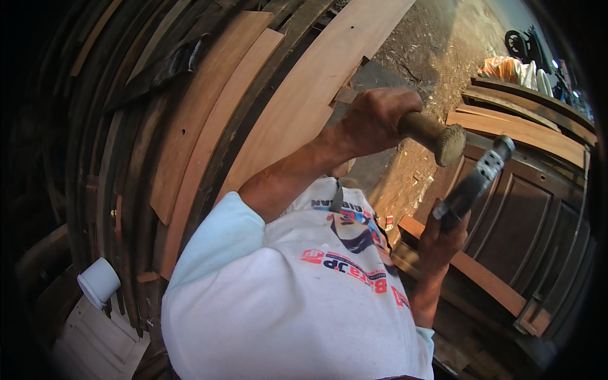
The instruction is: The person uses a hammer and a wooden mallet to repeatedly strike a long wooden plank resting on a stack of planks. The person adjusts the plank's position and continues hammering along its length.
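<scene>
My left hand (383, 119) is closed around a thick, round wooden piece (432, 134) with a blunt, frayed end, perhaps a mallet or a tool handle. The end that sticks out points right; the rest is hidden in my fist. Lower and to the right, my right hand (445, 239) grips a dark tool (472, 187) whose silvery upper end has several holes. That tool slants up and to the right, and its kind is unclear. A gap shows between the two held things. Behind the dark tool lies a brown panelled door (513, 218).
Long pale boards (297, 101) and darker planks (120, 145) stretch along my left. A white bucket (99, 282) stands at the lower left. Wooden strips (519, 130) lie beyond the door. Wood shavings litter the ground (437, 76); a motorbike (529, 47) is at the far right.
</scene>
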### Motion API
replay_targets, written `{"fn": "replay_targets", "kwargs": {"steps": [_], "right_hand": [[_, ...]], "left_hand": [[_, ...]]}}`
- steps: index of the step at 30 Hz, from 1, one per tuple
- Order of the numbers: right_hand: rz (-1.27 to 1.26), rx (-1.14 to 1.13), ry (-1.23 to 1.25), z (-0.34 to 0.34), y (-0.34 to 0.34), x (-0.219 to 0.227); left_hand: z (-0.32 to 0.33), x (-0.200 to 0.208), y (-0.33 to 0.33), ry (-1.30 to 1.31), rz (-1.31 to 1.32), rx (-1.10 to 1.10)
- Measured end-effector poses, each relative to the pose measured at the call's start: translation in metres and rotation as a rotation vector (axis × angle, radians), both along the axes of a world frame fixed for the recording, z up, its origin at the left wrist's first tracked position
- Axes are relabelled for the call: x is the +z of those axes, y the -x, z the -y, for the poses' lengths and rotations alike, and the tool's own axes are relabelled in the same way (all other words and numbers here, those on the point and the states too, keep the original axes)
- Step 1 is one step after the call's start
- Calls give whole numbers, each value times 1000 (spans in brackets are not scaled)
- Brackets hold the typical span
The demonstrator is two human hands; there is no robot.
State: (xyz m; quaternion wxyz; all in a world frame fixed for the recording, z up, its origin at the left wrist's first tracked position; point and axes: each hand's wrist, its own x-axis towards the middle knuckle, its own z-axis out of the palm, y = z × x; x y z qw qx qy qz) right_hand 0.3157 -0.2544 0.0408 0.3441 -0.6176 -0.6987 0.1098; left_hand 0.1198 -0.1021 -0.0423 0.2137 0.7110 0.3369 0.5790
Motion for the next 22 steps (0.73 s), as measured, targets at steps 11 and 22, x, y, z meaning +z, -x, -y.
{"fn": "replay_targets", "kwargs": {"steps": [11, 22], "right_hand": [[-392, 82, -168, -19, 10, 23], [-720, 127, -129, -28, 1, 63]], "left_hand": [[-11, 1, 17, 3, 95, -3], [-15, 4, 32, 114, 158, 22]]}}
